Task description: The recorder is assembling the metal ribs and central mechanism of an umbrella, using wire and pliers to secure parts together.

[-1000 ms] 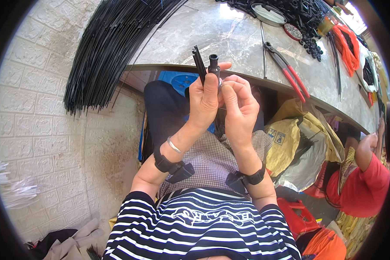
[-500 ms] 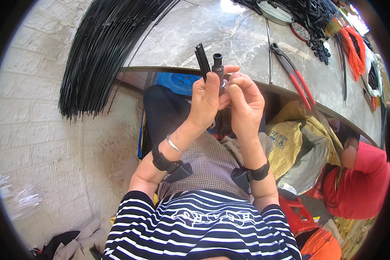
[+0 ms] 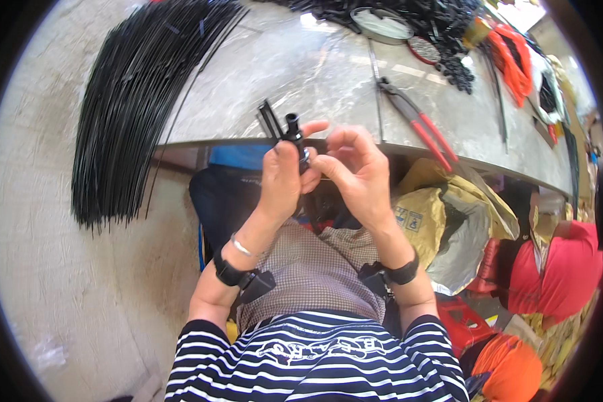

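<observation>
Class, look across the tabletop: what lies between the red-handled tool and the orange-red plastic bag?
In the head view, a clump of small black parts and thin dark strips lie between the red-handled tool and the orange-red plastic bag.

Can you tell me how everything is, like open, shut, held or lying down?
left hand: grip closed on the black fitting
black fitting: held roughly upright, top hole uncovered
short black rods: held in left hand, leaning left
right hand: fingers curled; can't tell if it holds anything
red-handled cutters: lying on the tabletop, handles apart
long black rods: piled together, ends past the tabletop's edge
yellow sack: mouth open
</observation>
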A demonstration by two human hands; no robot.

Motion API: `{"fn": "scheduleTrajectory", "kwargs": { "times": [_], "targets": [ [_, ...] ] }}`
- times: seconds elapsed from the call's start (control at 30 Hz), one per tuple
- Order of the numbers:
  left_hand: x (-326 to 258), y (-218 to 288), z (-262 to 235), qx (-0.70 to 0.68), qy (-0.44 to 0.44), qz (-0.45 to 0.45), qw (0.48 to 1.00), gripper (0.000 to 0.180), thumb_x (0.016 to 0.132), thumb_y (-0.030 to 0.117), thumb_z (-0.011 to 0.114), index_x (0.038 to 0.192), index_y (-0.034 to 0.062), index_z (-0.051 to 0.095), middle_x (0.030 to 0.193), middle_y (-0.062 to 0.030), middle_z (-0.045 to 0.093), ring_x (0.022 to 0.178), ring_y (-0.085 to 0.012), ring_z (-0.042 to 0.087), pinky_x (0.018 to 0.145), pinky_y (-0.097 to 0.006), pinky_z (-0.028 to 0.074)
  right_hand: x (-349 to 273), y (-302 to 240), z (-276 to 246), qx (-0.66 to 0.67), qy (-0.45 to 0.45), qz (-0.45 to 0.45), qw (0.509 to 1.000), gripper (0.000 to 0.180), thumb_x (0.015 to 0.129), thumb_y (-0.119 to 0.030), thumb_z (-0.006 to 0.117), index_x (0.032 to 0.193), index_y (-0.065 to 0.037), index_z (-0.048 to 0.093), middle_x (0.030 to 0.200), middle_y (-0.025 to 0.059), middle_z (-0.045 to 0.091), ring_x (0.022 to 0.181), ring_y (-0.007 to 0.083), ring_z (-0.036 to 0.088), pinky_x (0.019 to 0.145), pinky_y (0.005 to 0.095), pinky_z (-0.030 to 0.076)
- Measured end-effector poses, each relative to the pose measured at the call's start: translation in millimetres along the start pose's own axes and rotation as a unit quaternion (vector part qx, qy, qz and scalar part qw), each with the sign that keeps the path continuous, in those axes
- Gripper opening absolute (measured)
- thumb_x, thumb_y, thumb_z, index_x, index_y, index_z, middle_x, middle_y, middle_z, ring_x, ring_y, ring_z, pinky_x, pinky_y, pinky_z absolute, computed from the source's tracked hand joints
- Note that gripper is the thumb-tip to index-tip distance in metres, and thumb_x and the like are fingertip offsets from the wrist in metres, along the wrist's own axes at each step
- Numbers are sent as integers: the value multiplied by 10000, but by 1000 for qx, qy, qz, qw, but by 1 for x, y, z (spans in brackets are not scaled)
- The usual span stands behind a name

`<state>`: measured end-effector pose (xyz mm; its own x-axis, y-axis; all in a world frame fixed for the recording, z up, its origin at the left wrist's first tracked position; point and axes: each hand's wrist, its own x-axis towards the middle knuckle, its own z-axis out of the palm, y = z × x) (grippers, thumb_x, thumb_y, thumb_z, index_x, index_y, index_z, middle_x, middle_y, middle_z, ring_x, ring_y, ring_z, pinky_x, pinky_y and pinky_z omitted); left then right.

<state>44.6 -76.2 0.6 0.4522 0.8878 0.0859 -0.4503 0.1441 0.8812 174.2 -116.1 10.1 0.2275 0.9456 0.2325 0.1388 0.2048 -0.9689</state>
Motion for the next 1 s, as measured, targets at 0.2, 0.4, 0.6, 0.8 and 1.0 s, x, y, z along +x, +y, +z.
{"fn": "scheduleTrajectory", "kwargs": {
  "times": [0.2, 0.4, 0.6, 0.8, 1.0],
  "targets": [
    [5, 6, -16, 14, -26, 44, 999, 640, 860, 660, 410, 915, 29, 500, 571, 7, 412, 484, -84, 403, 459, -214, 330, 26, 1, -120, -588, 73, -117, 797, 509, 809, -311, 684, 1215, -33, 554, 1147, 154, 552, 1074, 334, 502, 890, 447, 408],
    [7, 7, -7, 46, -44, 34, 997, 602, 877, 626, 435, 865, 27, 491, 620, -19, 459, 536, -99, 446, 509, -226, 370, 25, 10, -142, -602, -24, -61, 796, 406, 886, -260, 614, 1198, -10, 550, 1068, 172, 568, 950, 317, 549, 785, 385, 444],
    [11, 9, -6, 22, -7, 29, 999, 711, 915, 653, 299, 922, -14, 543, 537, 34, 374, 439, -56, 327, 428, -208, 268, -25, -71, -106, -64, -177, 209, 960, 303, 921, -157, 535, 1181, -2, 531, 820, 29, 606, 499, 74, 520, 455, 219, 418],
    [9, 4, 3, 75, 1, 27, 997, 855, 831, 766, 275, 980, -27, 559, 522, 60, 415, 450, -23, 354, 428, -186, 273, -57, -77, -83, 104, -310, 270, 906, 390, 943, -127, 523, 1271, 70, 453, 1085, 164, 625, 986, 221, 643, 776, 325, 552],
    [2, 12, 10, 77, 16, 8, 997, 925, 781, 813, 278, 1007, -37, 565, 544, 72, 443, 463, 15, 355, 402, -150, 226, -54, -78, -85, 160, -307, 309, 886, 407, 943, -147, 515, 1270, 84, 441, 1120, 206, 619, 954, 267, 660, 781, 344, 561]
  ]
}}
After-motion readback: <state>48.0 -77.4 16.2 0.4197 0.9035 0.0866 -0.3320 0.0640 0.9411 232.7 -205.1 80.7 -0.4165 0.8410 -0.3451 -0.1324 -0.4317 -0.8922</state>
